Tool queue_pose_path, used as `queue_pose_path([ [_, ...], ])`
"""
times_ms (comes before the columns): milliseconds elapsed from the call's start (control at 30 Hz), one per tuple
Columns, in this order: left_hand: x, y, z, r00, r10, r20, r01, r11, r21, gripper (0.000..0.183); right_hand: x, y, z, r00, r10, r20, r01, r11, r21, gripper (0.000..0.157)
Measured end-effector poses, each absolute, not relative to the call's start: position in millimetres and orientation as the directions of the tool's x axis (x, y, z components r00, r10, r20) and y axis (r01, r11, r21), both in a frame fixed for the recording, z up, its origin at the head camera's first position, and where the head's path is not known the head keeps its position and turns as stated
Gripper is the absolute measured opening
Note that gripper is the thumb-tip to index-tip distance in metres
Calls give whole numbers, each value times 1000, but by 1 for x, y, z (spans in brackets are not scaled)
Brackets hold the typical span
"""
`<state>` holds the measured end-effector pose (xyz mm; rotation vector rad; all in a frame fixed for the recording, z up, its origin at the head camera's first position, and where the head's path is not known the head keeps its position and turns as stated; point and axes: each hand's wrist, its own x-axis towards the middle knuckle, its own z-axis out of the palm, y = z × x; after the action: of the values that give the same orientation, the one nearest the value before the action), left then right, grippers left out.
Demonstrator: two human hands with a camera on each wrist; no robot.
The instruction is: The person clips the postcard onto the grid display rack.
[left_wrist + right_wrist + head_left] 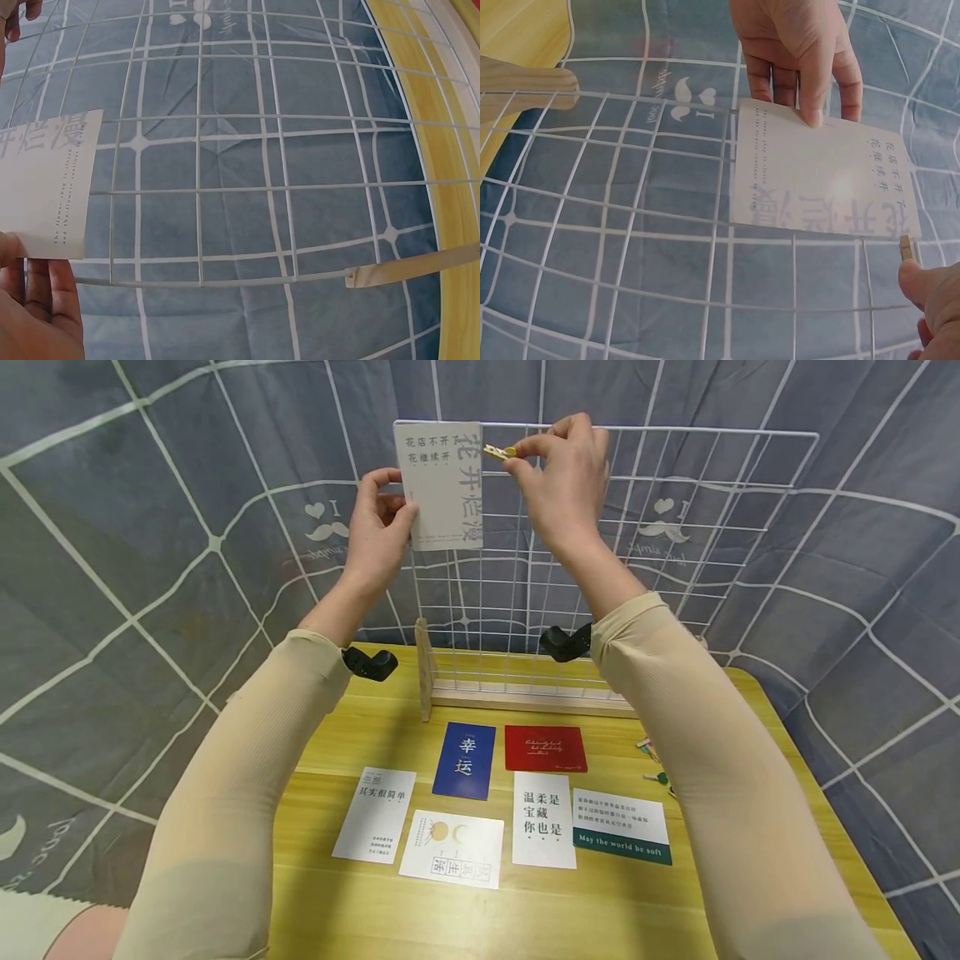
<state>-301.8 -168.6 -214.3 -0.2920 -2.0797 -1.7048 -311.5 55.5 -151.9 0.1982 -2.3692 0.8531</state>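
Note:
My left hand [381, 531] pinches a white postcard [441, 497] by its left edge and holds it upright at the top left corner of a white wire grid rack [675, 429]. Thumb in front and fingers behind show in the right wrist view. A small wooden clothespin [498, 452] with a yellow decoration is between the thumb and index finger of my right hand [567, 477]. Its tip points at the card's upper right edge, close beside it. In the right wrist view the clothespin [907, 247] stands right at the card's corner.
The rack stands on a wooden base [525, 700] on a yellow wood-grain table [360, 910]. Before it lie a blue card [465, 760], a red card [545, 748] and several white ones. More small clips [660, 777] lie near the right forearm. A grey checked cloth [187, 568] hangs behind.

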Motion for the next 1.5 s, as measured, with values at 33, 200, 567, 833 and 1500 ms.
queue_pose_path([
  [33, -302, -169, -214, -884, -106, 455, 426, 220, 878, 35, -311, 55, -152, -804, 63, 591, -326, 784, -528, 30],
  [200, -304, -168, -214, -888, -98, 449, 424, 201, 883, 35, -311, 56, -155, -796, 68, 601, -326, 789, -521, 30],
  [567, -309, -169, -215, -879, -94, 468, 446, 186, 875, 40, -311, 56, -156, -789, 64, 611, -327, 798, -506, 30],
  [833, -311, -171, -214, -868, -61, 492, 477, 168, 863, 46, -312, 57, -156, -788, 77, 611, -317, 801, -508, 29],
  [1500, -303, -180, -207, -868, 20, 497, 489, 216, 845, 51, -313, 54, -155, -781, 90, 618, -296, 819, -492, 30],
])
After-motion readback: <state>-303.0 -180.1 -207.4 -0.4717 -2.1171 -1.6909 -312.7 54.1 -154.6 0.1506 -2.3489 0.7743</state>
